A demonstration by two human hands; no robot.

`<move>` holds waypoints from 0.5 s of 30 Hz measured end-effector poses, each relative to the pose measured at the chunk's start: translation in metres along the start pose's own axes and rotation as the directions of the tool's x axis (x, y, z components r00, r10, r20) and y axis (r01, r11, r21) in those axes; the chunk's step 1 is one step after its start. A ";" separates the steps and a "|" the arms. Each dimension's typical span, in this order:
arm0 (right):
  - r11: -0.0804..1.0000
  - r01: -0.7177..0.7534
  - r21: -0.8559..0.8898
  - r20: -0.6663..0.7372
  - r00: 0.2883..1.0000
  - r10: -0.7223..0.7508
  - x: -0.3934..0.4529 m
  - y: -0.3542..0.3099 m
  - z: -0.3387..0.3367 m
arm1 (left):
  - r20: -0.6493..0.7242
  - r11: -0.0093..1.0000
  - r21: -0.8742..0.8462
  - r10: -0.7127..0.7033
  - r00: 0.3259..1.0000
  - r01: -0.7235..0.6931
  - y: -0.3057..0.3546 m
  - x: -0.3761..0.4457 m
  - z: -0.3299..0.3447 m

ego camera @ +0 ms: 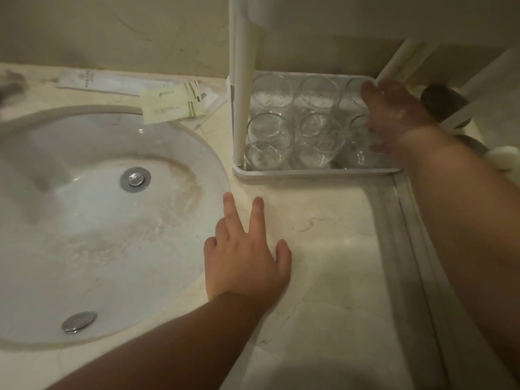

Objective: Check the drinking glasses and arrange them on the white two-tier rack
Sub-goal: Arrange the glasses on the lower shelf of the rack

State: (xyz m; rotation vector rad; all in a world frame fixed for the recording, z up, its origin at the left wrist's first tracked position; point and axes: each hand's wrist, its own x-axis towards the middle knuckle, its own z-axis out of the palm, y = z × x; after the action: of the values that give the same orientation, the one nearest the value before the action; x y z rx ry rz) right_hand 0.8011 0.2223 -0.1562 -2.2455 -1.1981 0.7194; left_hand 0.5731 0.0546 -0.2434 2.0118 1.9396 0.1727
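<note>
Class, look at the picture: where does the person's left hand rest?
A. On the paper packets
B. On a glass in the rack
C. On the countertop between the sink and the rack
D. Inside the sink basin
C: the left hand lies with spread fingers on the countertop, in front of the rack and beside the sink.

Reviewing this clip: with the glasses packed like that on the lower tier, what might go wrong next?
1. The clear drinking glasses stand close together on the white rack's lower tray; the right hand, reaching in among them, may knock one against its neighbour.
2. The motion-blurred right hand hides the rightmost glasses, so a slipping hold could go unseen.
3. The left hand rests spread on the marble counter, not steadying the rack.
</note>
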 end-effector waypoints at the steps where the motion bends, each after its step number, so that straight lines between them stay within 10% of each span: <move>1: 0.995 -0.054 0.079 0.011 0.999 0.053 -0.001 0.002 0.001 | 0.002 1.000 -0.001 -0.001 1.000 0.001 0.000 0.000 0.000; 15: 0.991 -0.046 0.123 -0.011 0.999 0.048 -0.001 0.009 0.004 | 0.006 1.000 0.007 -0.002 1.000 0.002 0.000 0.000 0.001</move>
State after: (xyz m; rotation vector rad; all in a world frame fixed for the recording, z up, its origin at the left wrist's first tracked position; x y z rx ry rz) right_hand 0.8037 0.2181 -0.1648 -2.1803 -1.0679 0.7723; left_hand 0.5734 0.0548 -0.2448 2.0122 1.9411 0.1595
